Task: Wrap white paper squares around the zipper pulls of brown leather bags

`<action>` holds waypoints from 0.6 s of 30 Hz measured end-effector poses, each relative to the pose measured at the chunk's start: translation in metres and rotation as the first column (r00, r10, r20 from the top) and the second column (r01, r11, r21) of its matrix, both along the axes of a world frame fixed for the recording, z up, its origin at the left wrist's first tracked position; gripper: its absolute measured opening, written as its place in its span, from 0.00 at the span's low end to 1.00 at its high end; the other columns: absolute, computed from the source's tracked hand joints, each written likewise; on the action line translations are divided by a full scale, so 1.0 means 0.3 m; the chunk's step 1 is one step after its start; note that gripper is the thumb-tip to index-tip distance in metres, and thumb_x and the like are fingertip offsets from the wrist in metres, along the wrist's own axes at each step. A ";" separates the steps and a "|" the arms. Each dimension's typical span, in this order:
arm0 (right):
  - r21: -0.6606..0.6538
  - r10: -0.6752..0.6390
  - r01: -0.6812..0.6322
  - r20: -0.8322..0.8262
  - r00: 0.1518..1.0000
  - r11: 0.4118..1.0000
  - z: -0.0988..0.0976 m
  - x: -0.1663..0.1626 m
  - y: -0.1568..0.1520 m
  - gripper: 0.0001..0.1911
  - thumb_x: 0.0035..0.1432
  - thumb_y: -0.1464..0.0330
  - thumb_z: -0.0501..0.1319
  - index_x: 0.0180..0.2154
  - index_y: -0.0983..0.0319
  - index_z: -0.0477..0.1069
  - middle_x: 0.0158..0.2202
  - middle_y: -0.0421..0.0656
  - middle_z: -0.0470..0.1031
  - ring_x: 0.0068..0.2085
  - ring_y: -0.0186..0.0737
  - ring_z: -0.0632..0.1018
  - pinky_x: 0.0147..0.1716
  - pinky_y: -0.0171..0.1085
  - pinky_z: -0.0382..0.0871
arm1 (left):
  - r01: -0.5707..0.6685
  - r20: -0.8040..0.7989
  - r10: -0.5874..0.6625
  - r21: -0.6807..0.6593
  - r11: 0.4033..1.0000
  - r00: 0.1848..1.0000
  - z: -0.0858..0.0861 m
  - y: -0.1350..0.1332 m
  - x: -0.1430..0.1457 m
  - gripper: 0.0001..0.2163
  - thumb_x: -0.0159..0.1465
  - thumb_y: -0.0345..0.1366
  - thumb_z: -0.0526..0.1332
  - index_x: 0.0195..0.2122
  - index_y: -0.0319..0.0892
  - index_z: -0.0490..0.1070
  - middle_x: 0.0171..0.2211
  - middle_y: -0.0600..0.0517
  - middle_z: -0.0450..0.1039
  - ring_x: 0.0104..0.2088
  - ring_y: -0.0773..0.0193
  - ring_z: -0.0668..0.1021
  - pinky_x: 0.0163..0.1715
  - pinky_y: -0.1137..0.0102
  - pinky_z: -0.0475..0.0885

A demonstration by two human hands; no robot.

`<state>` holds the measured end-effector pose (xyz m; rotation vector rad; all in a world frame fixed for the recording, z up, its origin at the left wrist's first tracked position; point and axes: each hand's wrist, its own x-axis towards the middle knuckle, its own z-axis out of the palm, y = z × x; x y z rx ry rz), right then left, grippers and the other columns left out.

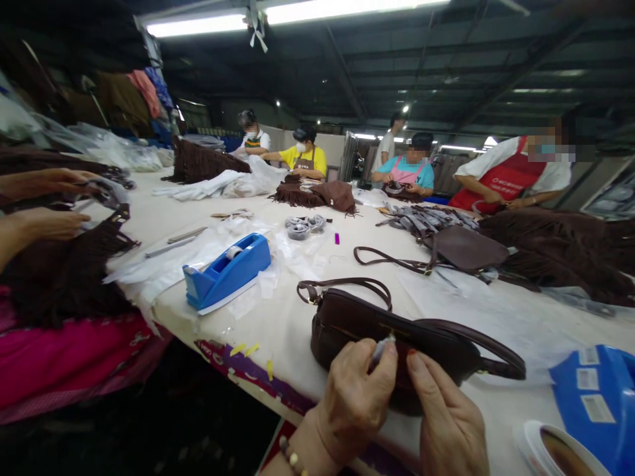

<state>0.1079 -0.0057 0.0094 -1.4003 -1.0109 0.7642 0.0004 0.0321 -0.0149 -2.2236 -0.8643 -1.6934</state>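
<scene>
A dark brown leather handbag [342, 324] with strap loops sits on the table in front of me. My left hand [354, 390], a beaded bracelet at its wrist, is closed in a pinch on a small grey-white scrap [381, 350], whose material I cannot make out. It works against the bag's front, near a small gold-coloured mark. Beside it, my right hand [449, 403] grips the bag's front side, thumb on the surface; its other fingers are partly hidden. The lower part of the bag is covered by both hands.
A blue tape dispenser [228, 271] stands left of the bag. At lower right are a cup of brown liquid [563, 453] and a blue object [595, 403]. A second brown bag [469, 248] lies behind. A co-worker's hands [44, 205] handle fringed brown material at left; several people work across the table.
</scene>
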 end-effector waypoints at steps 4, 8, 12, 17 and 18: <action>-0.010 0.052 -0.052 0.119 0.992 0.999 0.042 -0.008 0.019 0.24 0.50 0.50 0.58 0.37 0.63 0.77 0.36 0.44 0.79 0.40 0.46 0.77 0.35 0.32 0.73 | 0.095 -0.043 -0.099 -0.097 0.991 0.994 0.037 -0.022 -0.021 0.14 0.62 0.29 0.53 0.48 0.39 0.68 0.29 0.47 0.68 0.28 0.64 0.71 0.25 0.69 0.72; -0.028 -0.055 0.065 0.268 0.962 0.997 0.000 0.031 -0.003 0.25 0.51 0.50 0.56 0.36 0.63 0.77 0.32 0.44 0.79 0.35 0.44 0.78 0.32 0.32 0.72 | 0.073 0.077 -0.053 -0.285 0.956 0.996 0.022 -0.032 -0.121 0.15 0.61 0.31 0.54 0.50 0.42 0.65 0.46 0.41 0.67 0.42 0.59 0.73 0.39 0.63 0.72; 0.001 -0.101 0.110 0.410 0.907 0.994 -0.091 0.078 -0.026 0.18 0.50 0.54 0.59 0.36 0.60 0.76 0.31 0.43 0.79 0.31 0.44 0.78 0.32 0.36 0.70 | 0.001 0.294 0.287 -0.700 0.714 0.912 -0.035 0.064 -0.232 0.14 0.58 0.33 0.56 0.46 0.39 0.66 0.40 0.44 0.72 0.37 0.60 0.75 0.36 0.64 0.72; 0.204 -0.224 0.137 0.503 0.835 0.969 -0.145 0.088 -0.033 0.07 0.54 0.64 0.59 0.34 0.57 0.74 0.31 0.43 0.77 0.31 0.43 0.75 0.33 0.38 0.65 | 0.174 0.292 0.119 -0.799 0.576 0.949 -0.019 0.164 -0.265 0.07 0.54 0.39 0.57 0.29 0.40 0.70 0.27 0.51 0.74 0.28 0.62 0.76 0.28 0.69 0.71; 0.219 -0.229 0.130 0.523 0.821 0.967 -0.148 0.090 -0.037 0.06 0.54 0.66 0.58 0.34 0.57 0.73 0.30 0.42 0.76 0.31 0.43 0.75 0.34 0.38 0.64 | 0.185 0.281 0.087 -0.804 0.565 0.956 -0.007 0.169 -0.264 0.08 0.53 0.40 0.58 0.29 0.41 0.70 0.26 0.52 0.74 0.26 0.62 0.76 0.27 0.69 0.70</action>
